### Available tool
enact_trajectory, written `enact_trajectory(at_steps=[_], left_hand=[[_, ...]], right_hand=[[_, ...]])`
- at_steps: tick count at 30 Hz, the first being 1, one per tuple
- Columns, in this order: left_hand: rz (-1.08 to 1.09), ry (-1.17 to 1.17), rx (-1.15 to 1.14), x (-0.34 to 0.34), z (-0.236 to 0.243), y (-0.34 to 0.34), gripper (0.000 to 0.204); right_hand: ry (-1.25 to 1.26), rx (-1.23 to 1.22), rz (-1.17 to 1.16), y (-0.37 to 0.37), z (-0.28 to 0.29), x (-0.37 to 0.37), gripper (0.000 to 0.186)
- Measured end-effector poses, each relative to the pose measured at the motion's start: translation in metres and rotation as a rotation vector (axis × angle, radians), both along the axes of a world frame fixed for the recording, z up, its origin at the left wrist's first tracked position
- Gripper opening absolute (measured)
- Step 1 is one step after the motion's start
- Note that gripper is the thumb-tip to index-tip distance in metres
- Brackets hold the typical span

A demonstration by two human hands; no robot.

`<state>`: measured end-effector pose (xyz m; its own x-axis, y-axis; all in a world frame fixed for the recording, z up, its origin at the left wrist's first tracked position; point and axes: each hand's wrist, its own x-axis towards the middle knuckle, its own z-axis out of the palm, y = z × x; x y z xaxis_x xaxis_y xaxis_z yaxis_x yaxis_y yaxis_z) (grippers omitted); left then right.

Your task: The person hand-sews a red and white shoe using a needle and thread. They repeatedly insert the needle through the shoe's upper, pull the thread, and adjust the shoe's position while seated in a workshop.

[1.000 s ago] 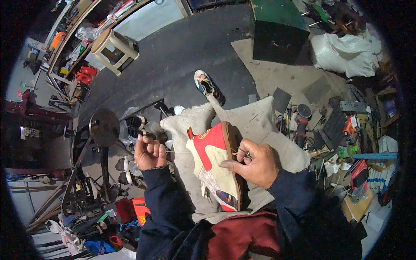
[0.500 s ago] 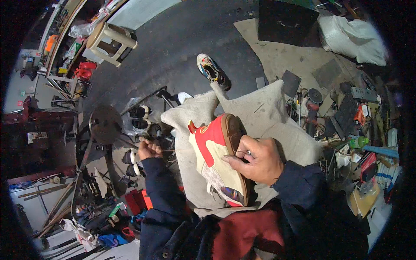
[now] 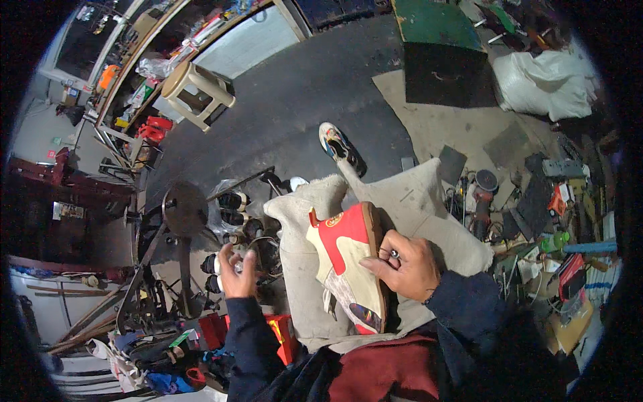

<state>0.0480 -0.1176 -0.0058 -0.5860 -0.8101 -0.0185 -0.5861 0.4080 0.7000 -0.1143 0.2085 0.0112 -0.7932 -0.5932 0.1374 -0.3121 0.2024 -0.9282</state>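
Note:
A cream and red sneaker [image 3: 341, 249] lies on its side on a beige cloth [image 3: 418, 204] spread over my lap, its brown sole facing right. My right hand [image 3: 414, 268] is closed around a slim tool with a shiny round metal end [image 3: 394, 254]. Its thumb and fingers press at the sole's edge; the tool's working tip is hidden. Off to the left of the sneaker, my left hand [image 3: 238, 273] is raised with thumb and fingers apart. I make out no thread in it.
A black round-topped metal stand [image 3: 185, 208] and several shoes [image 3: 232, 200] are at left. Scattered tools, including an angle grinder [image 3: 483, 191], cover the right side. Farther off are a plastic stool [image 3: 197, 96], a dark green box [image 3: 442, 74] and a white sack [image 3: 544, 84].
My left hand has opened from a pinch on a thin thread stretched to the sneaker; that thread no longer shows. The right hand keeps its hold at the sole. The view has shifted.

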Motion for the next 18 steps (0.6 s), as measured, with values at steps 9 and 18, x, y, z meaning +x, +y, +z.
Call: enact_trajectory(at_steps=[9,18], left_hand=[[-0.306,0.729,0.92,-0.059,0.018,0.141,0.05],[-0.619,0.23,1.169,-0.09,0.025,0.142,0.058]], right_hand=[[-0.021,-0.051,-0.012,0.01,0.001,0.005,0.027],[-0.143,-0.102,-0.021,0.02,-0.006,0.005,0.021]])
